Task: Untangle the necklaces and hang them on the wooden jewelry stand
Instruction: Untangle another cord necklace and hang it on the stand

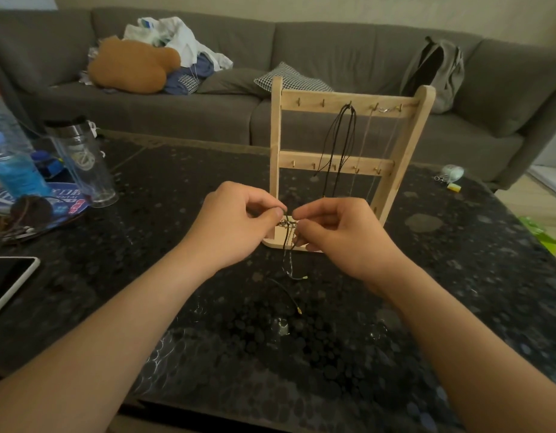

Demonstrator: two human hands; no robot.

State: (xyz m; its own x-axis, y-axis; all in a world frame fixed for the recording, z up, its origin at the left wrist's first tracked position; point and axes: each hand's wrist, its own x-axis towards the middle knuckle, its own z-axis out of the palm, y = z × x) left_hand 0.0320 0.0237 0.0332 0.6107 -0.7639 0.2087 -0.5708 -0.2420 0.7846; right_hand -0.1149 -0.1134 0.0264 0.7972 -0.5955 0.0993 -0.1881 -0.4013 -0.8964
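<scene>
Dark speckled table (176, 189) fills the near ground. Left edge, near: white-cased phone (8, 282), screen up. Farther back on the left: clear tumbler (83, 160) with black lid, blue bottles (17, 170) just beside it, blue printed tray (67, 201) at their foot. Far right on the table: small yellow object (454, 187). Grey sofa (333, 48) along the far side. On it, left: brown plush (129, 67) against heaped clothes (183, 42). Centre: checked cushion (294, 79). Right: grey backpack (436, 70), upright.

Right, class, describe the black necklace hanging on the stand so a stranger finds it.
On the dark table stands the wooden jewelry stand. From its top rail's middle hook hangs the black cord necklace, dark and thick beside the thin pale chains on its right.
</scene>
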